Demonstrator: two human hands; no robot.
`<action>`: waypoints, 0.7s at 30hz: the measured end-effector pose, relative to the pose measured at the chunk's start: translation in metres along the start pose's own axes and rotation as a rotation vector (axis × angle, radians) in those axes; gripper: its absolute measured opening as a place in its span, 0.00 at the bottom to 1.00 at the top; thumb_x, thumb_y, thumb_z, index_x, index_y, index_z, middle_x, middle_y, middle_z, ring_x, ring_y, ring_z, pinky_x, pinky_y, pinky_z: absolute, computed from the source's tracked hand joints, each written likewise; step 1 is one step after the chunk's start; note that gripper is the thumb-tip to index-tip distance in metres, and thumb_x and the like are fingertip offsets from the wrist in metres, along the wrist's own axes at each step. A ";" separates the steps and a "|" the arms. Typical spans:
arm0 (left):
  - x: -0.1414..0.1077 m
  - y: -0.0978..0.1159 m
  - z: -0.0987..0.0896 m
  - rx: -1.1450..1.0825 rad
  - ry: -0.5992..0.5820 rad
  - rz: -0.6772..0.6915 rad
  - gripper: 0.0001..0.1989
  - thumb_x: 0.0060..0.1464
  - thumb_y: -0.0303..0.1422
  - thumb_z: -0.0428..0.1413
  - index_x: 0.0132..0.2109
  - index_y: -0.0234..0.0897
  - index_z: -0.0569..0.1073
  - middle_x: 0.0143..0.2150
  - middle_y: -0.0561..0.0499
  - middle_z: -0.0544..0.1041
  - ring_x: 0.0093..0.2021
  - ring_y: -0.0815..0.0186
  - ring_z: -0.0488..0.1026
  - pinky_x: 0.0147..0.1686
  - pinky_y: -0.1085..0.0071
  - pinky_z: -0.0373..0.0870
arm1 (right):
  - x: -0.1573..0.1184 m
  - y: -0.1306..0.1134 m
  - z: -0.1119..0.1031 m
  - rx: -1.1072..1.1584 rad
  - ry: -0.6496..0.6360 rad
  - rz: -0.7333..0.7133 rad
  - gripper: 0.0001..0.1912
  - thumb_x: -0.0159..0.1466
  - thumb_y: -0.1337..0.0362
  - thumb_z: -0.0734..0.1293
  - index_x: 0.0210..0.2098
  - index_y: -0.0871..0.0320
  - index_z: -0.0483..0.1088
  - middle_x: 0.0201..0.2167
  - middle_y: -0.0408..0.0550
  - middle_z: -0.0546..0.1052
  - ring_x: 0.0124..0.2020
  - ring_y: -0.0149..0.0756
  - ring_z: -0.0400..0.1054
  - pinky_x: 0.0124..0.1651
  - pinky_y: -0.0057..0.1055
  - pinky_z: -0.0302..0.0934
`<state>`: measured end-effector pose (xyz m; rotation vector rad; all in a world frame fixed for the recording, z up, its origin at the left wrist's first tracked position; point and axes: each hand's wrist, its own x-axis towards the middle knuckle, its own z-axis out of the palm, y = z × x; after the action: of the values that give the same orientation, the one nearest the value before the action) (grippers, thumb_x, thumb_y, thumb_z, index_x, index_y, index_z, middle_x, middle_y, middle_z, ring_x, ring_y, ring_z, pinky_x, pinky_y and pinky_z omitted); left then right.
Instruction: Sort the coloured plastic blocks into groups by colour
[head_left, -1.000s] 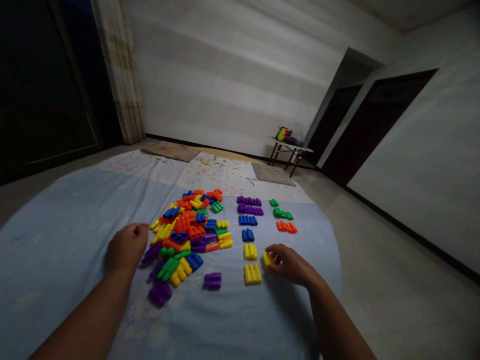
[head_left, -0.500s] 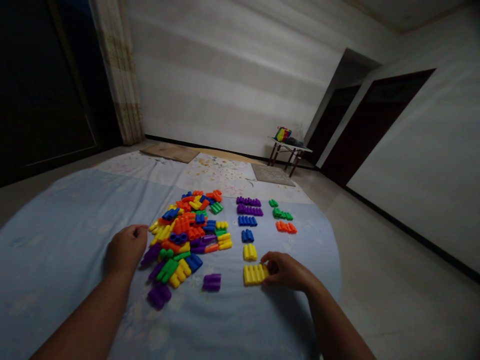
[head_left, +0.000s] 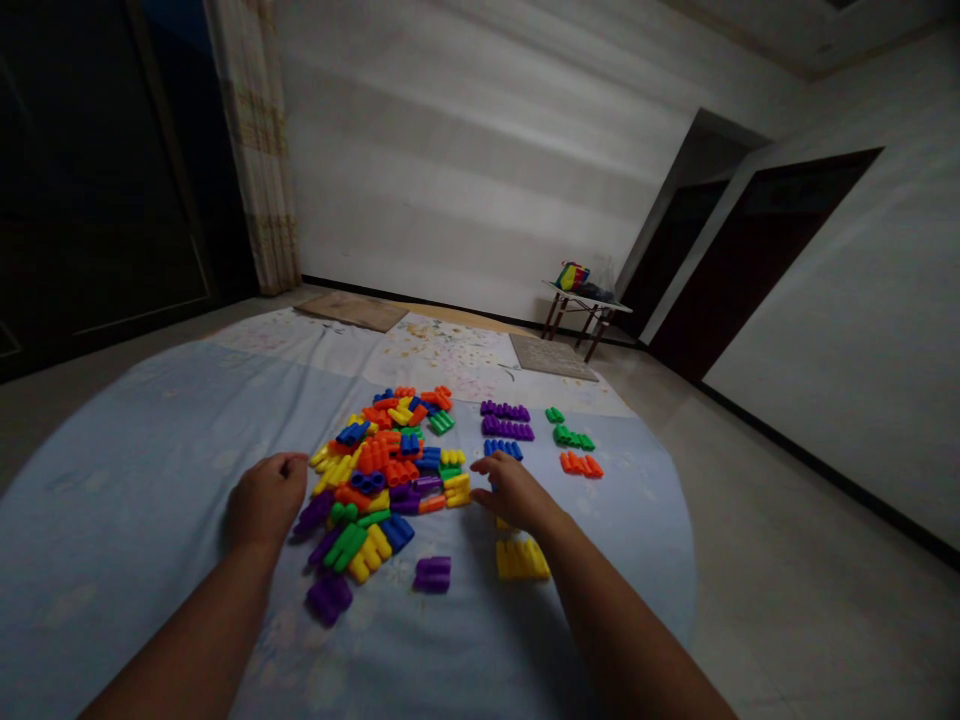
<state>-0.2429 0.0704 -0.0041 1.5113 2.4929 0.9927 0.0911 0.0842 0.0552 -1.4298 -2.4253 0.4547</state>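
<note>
My left hand rests on the cloth at the left edge of a pile of plastic building blocks, its fingers curled closed and nothing visible in them. Over the right side of the pile, my right hand is open, thumb and fingers apart and empty. Its fingertips are close to a yellow block at the pile's edge. Beneath the right forearm lies a long yellow block; the hand partly covers a blue block and a smaller yellow one. A lone purple block lies between the forearms.
Purple blocks, green blocks and an orange block lie in columns on the right of the round, cloth-covered table. Two flat boards, one brown and one grey, are at its far edge.
My right hand has let go of the long yellow block and moved left and away from me to the pile. My left hand stays beside the pile. The view has shifted slightly.
</note>
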 end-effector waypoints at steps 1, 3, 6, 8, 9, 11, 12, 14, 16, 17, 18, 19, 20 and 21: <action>0.000 0.000 0.000 -0.005 0.003 -0.002 0.20 0.55 0.38 0.41 0.41 0.36 0.75 0.42 0.44 0.77 0.41 0.61 0.72 0.36 0.72 0.64 | 0.006 -0.004 0.004 -0.041 -0.024 -0.008 0.21 0.56 0.65 0.69 0.49 0.57 0.68 0.45 0.52 0.70 0.44 0.38 0.65 0.47 0.33 0.57; 0.000 0.000 0.000 -0.014 0.002 -0.011 0.20 0.55 0.38 0.41 0.40 0.37 0.75 0.42 0.44 0.77 0.42 0.60 0.72 0.37 0.71 0.65 | 0.012 -0.010 0.010 -0.114 -0.054 -0.025 0.22 0.54 0.66 0.70 0.48 0.57 0.68 0.46 0.53 0.69 0.48 0.41 0.63 0.49 0.35 0.55; -0.001 0.002 -0.001 -0.017 0.003 -0.009 0.20 0.54 0.38 0.41 0.40 0.37 0.75 0.42 0.45 0.77 0.42 0.61 0.72 0.36 0.72 0.65 | 0.007 -0.013 0.014 -0.160 -0.050 -0.030 0.18 0.53 0.66 0.70 0.43 0.58 0.67 0.42 0.51 0.71 0.45 0.39 0.64 0.46 0.33 0.56; -0.001 0.002 -0.001 -0.015 0.011 -0.011 0.20 0.54 0.38 0.41 0.39 0.37 0.75 0.41 0.45 0.77 0.40 0.61 0.72 0.35 0.72 0.65 | -0.003 -0.015 0.014 -0.150 -0.042 -0.035 0.15 0.54 0.64 0.70 0.41 0.58 0.67 0.39 0.49 0.71 0.40 0.37 0.65 0.42 0.31 0.57; -0.001 0.002 -0.001 -0.014 0.015 -0.010 0.20 0.54 0.38 0.41 0.39 0.37 0.75 0.41 0.45 0.78 0.40 0.61 0.72 0.35 0.72 0.65 | -0.008 -0.016 0.013 -0.133 -0.057 -0.047 0.14 0.54 0.63 0.70 0.40 0.57 0.68 0.39 0.48 0.71 0.38 0.36 0.66 0.40 0.30 0.57; -0.002 0.002 -0.001 -0.011 0.019 -0.007 0.20 0.54 0.38 0.41 0.39 0.37 0.75 0.41 0.45 0.78 0.40 0.61 0.72 0.35 0.72 0.65 | -0.019 -0.018 0.008 -0.076 -0.130 -0.076 0.16 0.52 0.62 0.71 0.39 0.57 0.68 0.39 0.47 0.71 0.35 0.33 0.66 0.36 0.28 0.57; -0.002 0.002 -0.001 -0.013 0.019 -0.005 0.20 0.54 0.38 0.41 0.39 0.37 0.75 0.41 0.45 0.77 0.41 0.61 0.72 0.35 0.72 0.65 | -0.023 -0.020 0.005 -0.044 -0.172 -0.085 0.17 0.51 0.62 0.72 0.39 0.57 0.69 0.39 0.47 0.71 0.34 0.33 0.66 0.35 0.27 0.57; -0.002 0.003 -0.001 -0.020 0.015 -0.008 0.20 0.54 0.38 0.41 0.39 0.37 0.75 0.41 0.45 0.77 0.41 0.61 0.72 0.36 0.71 0.65 | -0.029 -0.022 -0.001 0.011 -0.224 -0.093 0.18 0.51 0.64 0.72 0.41 0.57 0.69 0.40 0.47 0.71 0.34 0.32 0.67 0.36 0.27 0.59; -0.002 0.003 -0.001 -0.021 0.015 -0.007 0.20 0.54 0.38 0.41 0.39 0.37 0.75 0.41 0.45 0.77 0.41 0.61 0.72 0.36 0.71 0.65 | -0.030 -0.024 -0.005 0.033 -0.214 -0.116 0.19 0.52 0.67 0.70 0.44 0.56 0.68 0.42 0.48 0.71 0.38 0.34 0.67 0.40 0.29 0.60; -0.002 0.003 -0.001 -0.019 0.015 -0.002 0.19 0.54 0.38 0.41 0.39 0.36 0.75 0.41 0.44 0.77 0.41 0.60 0.72 0.37 0.71 0.65 | -0.029 -0.025 -0.006 0.034 -0.206 -0.144 0.21 0.53 0.69 0.69 0.46 0.55 0.68 0.44 0.49 0.70 0.42 0.36 0.67 0.44 0.31 0.60; -0.002 0.003 -0.001 -0.017 0.014 0.002 0.20 0.54 0.38 0.41 0.39 0.36 0.75 0.41 0.44 0.77 0.41 0.60 0.72 0.37 0.71 0.65 | -0.028 -0.026 -0.005 0.033 -0.207 -0.176 0.23 0.53 0.71 0.68 0.48 0.55 0.67 0.46 0.49 0.70 0.45 0.37 0.66 0.47 0.32 0.59; -0.001 0.002 -0.001 -0.015 0.012 0.006 0.20 0.54 0.38 0.41 0.39 0.36 0.75 0.41 0.44 0.77 0.41 0.60 0.72 0.37 0.71 0.65 | -0.027 -0.027 -0.004 0.031 -0.222 -0.208 0.25 0.52 0.73 0.67 0.50 0.54 0.66 0.48 0.49 0.69 0.48 0.39 0.64 0.50 0.33 0.58; -0.001 0.001 -0.001 -0.013 0.010 0.006 0.20 0.55 0.39 0.41 0.39 0.36 0.75 0.41 0.44 0.77 0.41 0.60 0.72 0.37 0.71 0.65 | -0.025 -0.028 -0.002 0.029 -0.246 -0.235 0.27 0.52 0.75 0.66 0.51 0.54 0.66 0.50 0.49 0.69 0.51 0.39 0.63 0.52 0.33 0.56; -0.001 0.000 -0.001 -0.011 0.008 0.007 0.20 0.55 0.39 0.40 0.39 0.36 0.75 0.41 0.44 0.77 0.41 0.60 0.72 0.37 0.71 0.65 | -0.024 -0.028 0.000 0.025 -0.269 -0.254 0.29 0.51 0.76 0.65 0.52 0.54 0.66 0.51 0.49 0.69 0.52 0.39 0.62 0.54 0.33 0.55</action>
<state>-0.2426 0.0694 -0.0033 1.5167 2.4850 1.0137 0.0797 0.0505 0.0647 -1.0874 -2.7534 0.6491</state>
